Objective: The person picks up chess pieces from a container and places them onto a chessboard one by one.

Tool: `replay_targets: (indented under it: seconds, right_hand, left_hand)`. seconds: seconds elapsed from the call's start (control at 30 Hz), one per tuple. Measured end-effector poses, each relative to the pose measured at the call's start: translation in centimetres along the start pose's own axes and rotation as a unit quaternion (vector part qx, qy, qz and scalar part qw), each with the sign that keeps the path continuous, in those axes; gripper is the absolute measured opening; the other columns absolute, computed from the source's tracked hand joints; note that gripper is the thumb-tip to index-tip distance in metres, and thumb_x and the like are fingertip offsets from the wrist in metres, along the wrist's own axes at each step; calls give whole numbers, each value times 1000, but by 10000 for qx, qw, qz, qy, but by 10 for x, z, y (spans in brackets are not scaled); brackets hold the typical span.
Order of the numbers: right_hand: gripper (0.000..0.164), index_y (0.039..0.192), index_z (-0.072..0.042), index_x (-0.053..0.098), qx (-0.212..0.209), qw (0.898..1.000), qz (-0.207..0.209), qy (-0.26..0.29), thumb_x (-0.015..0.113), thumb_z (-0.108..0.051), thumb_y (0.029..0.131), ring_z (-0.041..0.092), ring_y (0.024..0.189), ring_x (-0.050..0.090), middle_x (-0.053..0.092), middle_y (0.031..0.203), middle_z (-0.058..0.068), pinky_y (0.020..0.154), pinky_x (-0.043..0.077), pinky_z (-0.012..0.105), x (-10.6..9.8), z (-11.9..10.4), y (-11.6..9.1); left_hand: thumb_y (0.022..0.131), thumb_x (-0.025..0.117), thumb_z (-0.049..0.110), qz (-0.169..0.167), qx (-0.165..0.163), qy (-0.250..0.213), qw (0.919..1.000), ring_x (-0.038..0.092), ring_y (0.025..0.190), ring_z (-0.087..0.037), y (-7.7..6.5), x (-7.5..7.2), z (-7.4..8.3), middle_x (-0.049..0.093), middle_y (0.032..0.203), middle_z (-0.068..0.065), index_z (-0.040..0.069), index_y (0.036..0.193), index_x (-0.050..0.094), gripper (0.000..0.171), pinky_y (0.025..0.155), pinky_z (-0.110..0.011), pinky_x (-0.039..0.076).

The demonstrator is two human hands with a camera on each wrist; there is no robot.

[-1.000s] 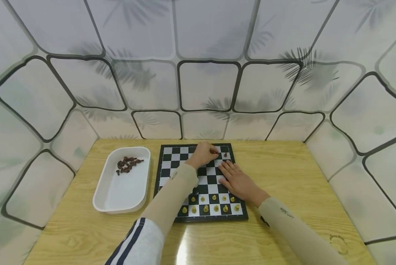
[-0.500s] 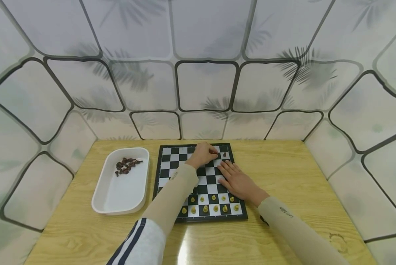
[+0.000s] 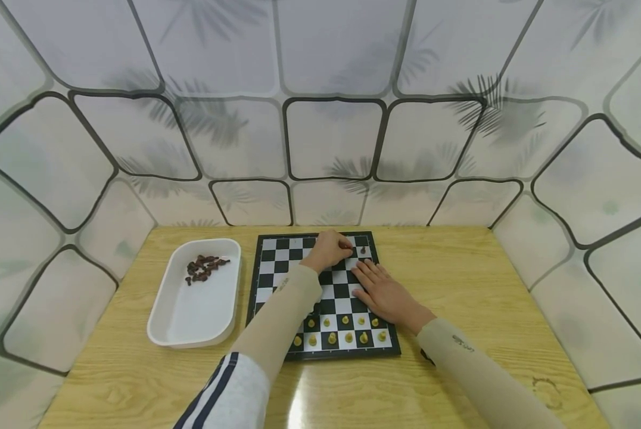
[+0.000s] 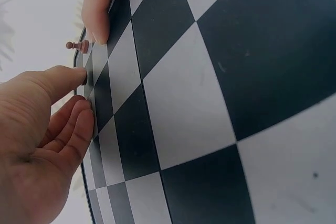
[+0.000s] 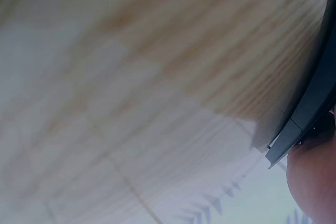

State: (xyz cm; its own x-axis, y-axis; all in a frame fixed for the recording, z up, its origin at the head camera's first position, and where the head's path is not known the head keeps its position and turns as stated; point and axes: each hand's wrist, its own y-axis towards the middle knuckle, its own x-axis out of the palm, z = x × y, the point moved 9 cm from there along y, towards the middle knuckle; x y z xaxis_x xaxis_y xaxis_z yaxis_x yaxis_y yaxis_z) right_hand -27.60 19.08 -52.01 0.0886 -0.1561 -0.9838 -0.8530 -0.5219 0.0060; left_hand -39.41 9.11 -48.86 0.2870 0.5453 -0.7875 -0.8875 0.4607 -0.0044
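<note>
A black-and-white chessboard (image 3: pixel 343 290) lies on the table, yellow chess pieces (image 3: pixel 332 338) in two rows along its near side. At the far edge my left hand (image 3: pixel 328 247) pinches a small chess piece, mostly hidden by the fingers; a bit of its dark base (image 4: pixel 85 77) shows by the thumb in the left wrist view. Beside it a reddish-brown pawn (image 4: pixel 77 46) stands on the far right corner square. My right hand (image 3: pixel 386 296) rests with straight fingers on the board's right side. The right wrist view catches only part of that hand and the board's black edge (image 5: pixel 299 124).
Left of the board stands a white tray (image 3: pixel 192 322) with a heap of reddish-brown chess pieces (image 3: pixel 205 268) in its far part. The wooden table (image 3: pixel 449 262) extends to the right of the board. A patterned wall curtain (image 3: pixel 331 140) rises behind and on both sides.
Both hands hold nearly the same places throughout. The whole head view has shifted very slightly; no piece has visibly moved.
</note>
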Motion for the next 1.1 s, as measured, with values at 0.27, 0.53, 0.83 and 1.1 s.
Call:
replay_targets:
  seconds: [0.27,0.53,0.83,1.1]
  right_hand:
    - [65,162,0,35,13,10000,-4,26,46,-40,112,40,161,24,32,171,21,130,23,57,1,0,0]
    - [64,162,0,36,-11,10000,21,-27,46,-40,113,40,161,25,32,170,22,130,24,56,0,0,0]
    - [63,160,1,38,-29,9999,94,-86,48,-37,112,43,159,27,35,169,24,129,26,57,-2,-2,-1]
    - [63,161,1,37,51,10000,28,-28,46,-38,113,43,160,25,33,169,23,130,24,57,-2,-1,-1]
  left_hand:
    - [99,74,17,-1,-39,-45,10000,73,100,-21,-1,-1,1,80,111,-8,9,116,82,20,88,-34,60]
    - [98,75,17,-17,33,-3,10000,71,93,-19,0,-1,2,79,107,-8,9,114,82,19,82,-32,59]
    - [98,74,14,-271,50,-159,9995,72,102,-25,-3,-13,-1,76,117,-15,4,127,75,31,88,-37,60]
    - [99,72,16,-132,-1,-345,9993,73,98,-27,-13,-50,-11,75,119,-15,5,130,74,33,85,-38,61]
